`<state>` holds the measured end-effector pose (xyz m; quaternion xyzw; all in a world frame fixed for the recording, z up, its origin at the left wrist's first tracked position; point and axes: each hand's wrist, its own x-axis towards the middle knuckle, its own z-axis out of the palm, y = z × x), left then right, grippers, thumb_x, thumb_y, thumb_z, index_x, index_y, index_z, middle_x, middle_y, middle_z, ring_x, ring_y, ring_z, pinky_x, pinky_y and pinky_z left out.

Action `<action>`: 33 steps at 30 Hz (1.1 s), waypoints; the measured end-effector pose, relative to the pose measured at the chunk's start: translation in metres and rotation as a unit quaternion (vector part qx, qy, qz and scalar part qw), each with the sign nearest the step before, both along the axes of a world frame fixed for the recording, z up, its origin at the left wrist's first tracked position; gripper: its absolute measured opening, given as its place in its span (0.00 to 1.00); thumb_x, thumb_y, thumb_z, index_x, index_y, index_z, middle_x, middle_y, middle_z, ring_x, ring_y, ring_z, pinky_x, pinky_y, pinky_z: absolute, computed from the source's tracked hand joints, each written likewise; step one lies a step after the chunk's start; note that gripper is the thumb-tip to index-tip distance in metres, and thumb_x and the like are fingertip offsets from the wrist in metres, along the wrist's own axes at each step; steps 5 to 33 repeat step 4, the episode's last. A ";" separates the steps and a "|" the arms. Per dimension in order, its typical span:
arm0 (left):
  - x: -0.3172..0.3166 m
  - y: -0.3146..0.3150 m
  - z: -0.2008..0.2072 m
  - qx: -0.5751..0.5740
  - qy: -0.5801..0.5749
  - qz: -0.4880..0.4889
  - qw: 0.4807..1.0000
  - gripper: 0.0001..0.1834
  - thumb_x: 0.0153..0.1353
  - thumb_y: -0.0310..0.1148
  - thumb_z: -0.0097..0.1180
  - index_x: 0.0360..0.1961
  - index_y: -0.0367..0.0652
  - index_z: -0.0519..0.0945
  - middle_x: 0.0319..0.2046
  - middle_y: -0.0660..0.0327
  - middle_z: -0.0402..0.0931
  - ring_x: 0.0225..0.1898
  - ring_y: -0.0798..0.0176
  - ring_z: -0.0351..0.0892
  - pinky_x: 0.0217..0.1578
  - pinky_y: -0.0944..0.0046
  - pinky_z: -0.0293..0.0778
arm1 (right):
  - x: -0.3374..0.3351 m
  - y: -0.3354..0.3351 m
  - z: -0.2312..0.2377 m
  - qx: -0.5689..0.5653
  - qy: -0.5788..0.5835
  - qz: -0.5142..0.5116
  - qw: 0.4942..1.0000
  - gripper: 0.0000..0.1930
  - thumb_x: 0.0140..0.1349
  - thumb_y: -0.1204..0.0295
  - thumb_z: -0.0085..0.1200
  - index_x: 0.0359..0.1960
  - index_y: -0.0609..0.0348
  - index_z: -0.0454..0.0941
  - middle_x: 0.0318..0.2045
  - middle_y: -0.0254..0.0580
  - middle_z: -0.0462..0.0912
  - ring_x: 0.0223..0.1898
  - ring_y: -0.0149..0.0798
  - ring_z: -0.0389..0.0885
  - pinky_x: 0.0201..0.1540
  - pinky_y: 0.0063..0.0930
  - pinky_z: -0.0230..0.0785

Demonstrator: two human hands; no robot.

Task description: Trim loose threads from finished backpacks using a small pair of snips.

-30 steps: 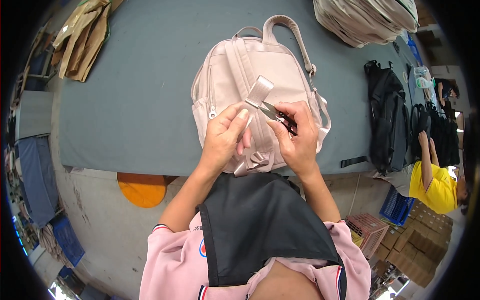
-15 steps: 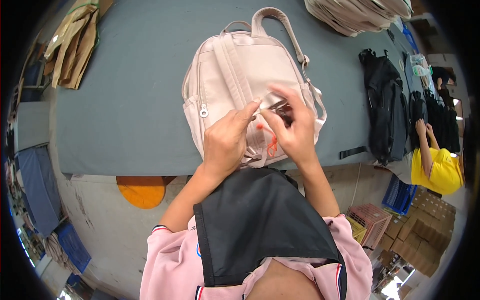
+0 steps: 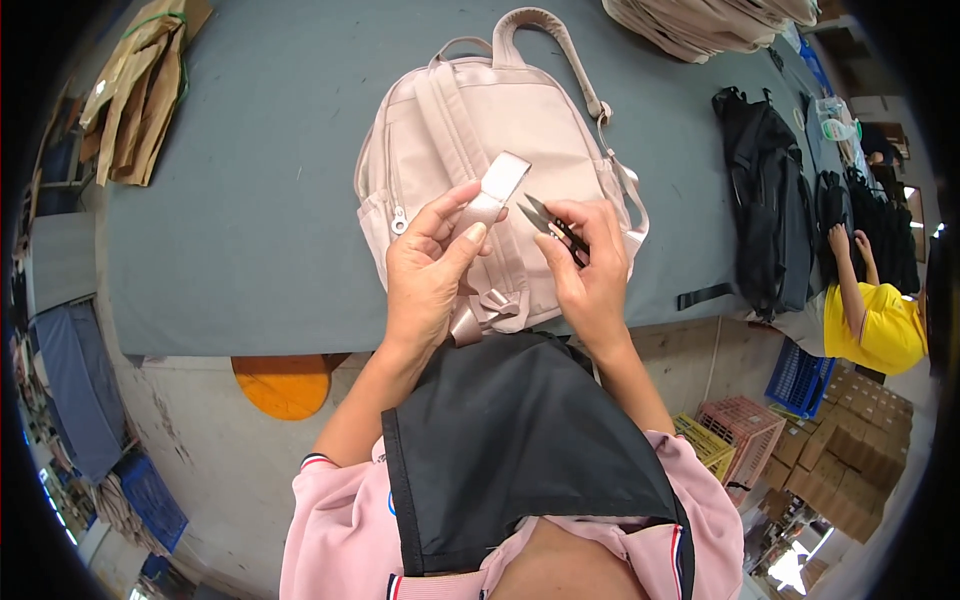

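A pale pink backpack (image 3: 545, 115) lies on the table in front of me, its top pointing away. My left hand (image 3: 425, 265) pinches the folded end of a shiny pale webbing strap (image 3: 505, 178) between thumb and fingers, raised over the bag's lower half. In my right hand (image 3: 595, 265) is a pair of small black thread snips (image 3: 560, 231). Their blades are parted and point toward the strap end, a short way from it. Near the bag's bottom edge, more webbing (image 3: 490, 310) lies looped beside my left wrist.
The grey-green table (image 3: 250, 200) stretches beyond the bag. Brown paper pieces (image 3: 140, 90) lie far left, stacked pale fabric (image 3: 710, 25) far right. Black backpacks (image 3: 765, 200) lie on the right, near a person in yellow (image 3: 875, 330). An orange round stool (image 3: 282, 388) stands below the table edge.
My hands have moved apart, bringing the strap end and snips into plain view. The red cord that dangled by my right hand is out of sight. The bag sits slightly further left in view.
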<state>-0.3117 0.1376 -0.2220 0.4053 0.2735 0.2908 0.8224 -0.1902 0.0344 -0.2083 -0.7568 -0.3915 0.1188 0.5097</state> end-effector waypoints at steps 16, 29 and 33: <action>0.000 -0.001 -0.004 0.040 0.031 -0.015 0.999 0.23 0.62 0.23 0.53 0.59 0.37 0.68 0.47 0.53 0.77 0.46 0.69 0.76 0.41 0.74 0.70 | 0.001 -0.004 0.005 -0.022 -0.091 0.032 0.995 0.13 0.51 0.79 0.59 0.40 0.58 0.76 0.32 0.41 0.74 0.28 0.36 0.77 0.30 0.27 0.69; 0.000 -0.001 -0.004 0.040 0.031 -0.015 0.999 0.23 0.62 0.23 0.53 0.59 0.37 0.68 0.47 0.53 0.77 0.46 0.69 0.76 0.41 0.74 0.70 | 0.001 -0.004 0.005 -0.022 -0.091 0.032 0.995 0.13 0.51 0.79 0.59 0.40 0.58 0.76 0.32 0.41 0.74 0.28 0.36 0.77 0.30 0.27 0.69; 0.000 -0.001 -0.004 0.040 0.031 -0.015 0.999 0.23 0.62 0.23 0.53 0.59 0.37 0.68 0.47 0.53 0.77 0.46 0.69 0.76 0.41 0.74 0.70 | 0.001 -0.004 0.005 -0.022 -0.091 0.032 0.995 0.13 0.51 0.79 0.59 0.40 0.58 0.76 0.32 0.41 0.74 0.28 0.36 0.77 0.30 0.27 0.69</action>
